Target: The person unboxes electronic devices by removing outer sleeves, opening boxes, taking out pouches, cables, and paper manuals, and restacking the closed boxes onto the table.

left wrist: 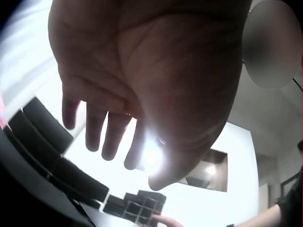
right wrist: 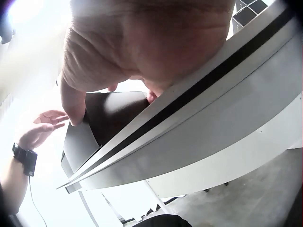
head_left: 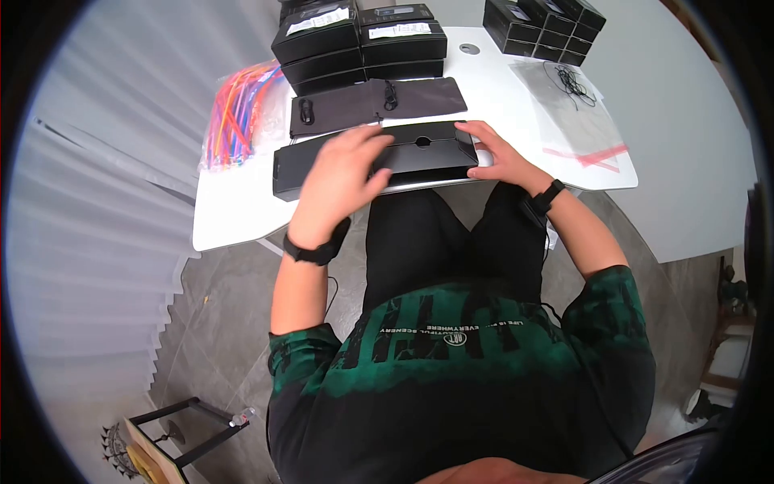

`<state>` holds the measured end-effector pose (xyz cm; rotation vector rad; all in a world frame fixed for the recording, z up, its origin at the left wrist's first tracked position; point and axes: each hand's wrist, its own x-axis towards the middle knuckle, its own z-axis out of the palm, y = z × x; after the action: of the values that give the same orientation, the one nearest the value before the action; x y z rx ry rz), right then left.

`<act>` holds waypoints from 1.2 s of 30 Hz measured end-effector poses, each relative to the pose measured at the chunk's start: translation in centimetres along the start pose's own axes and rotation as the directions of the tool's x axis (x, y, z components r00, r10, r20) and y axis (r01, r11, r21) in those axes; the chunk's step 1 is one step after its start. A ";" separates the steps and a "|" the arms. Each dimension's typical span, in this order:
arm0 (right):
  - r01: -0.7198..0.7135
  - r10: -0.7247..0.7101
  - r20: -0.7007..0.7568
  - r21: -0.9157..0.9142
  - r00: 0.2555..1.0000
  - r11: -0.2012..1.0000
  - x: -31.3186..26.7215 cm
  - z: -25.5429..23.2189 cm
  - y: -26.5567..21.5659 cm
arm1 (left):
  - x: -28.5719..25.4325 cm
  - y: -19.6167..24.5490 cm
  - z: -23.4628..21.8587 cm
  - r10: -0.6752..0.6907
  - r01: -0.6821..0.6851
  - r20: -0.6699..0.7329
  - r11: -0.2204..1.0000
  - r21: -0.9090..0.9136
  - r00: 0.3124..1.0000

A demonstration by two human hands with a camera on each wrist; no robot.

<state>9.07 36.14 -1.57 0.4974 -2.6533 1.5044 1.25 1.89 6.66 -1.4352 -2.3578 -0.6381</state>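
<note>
A black box (head_left: 423, 157) with a round notch in its panel lies along the table's front edge. My right hand (head_left: 501, 157) grips its right end, fingers at the far corner and thumb at the near one. In the right wrist view the box's end panel (right wrist: 116, 111) shows between thumb and fingers. My left hand (head_left: 343, 169) hovers over a plain black box section (head_left: 294, 171) at the left, fingers extended. The left wrist view shows its bare palm (left wrist: 151, 71), holding nothing. The left hand hides where the two black parts meet.
Behind lie two dark pouches (head_left: 339, 110), each with a coiled black cable (head_left: 391, 97) on top. Stacked black boxes (head_left: 363, 48) stand at the back, more boxes (head_left: 544, 31) at back right. Colourful strips (head_left: 238, 117) lie left; clear bags (head_left: 564, 113) and thin black cords (head_left: 574, 85) lie right.
</note>
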 end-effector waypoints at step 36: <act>0.537 -0.200 0.515 -0.669 0.834 0.514 6.4 -4.0 -8.9 | -0.2 -0.2 2.7 -0.035 0.030 0.135 0.999 0.035 0.990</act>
<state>5.18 33.71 9.17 1.2414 -2.8090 -0.0081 1.11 3.11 4.19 -1.4719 -2.4875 -0.5223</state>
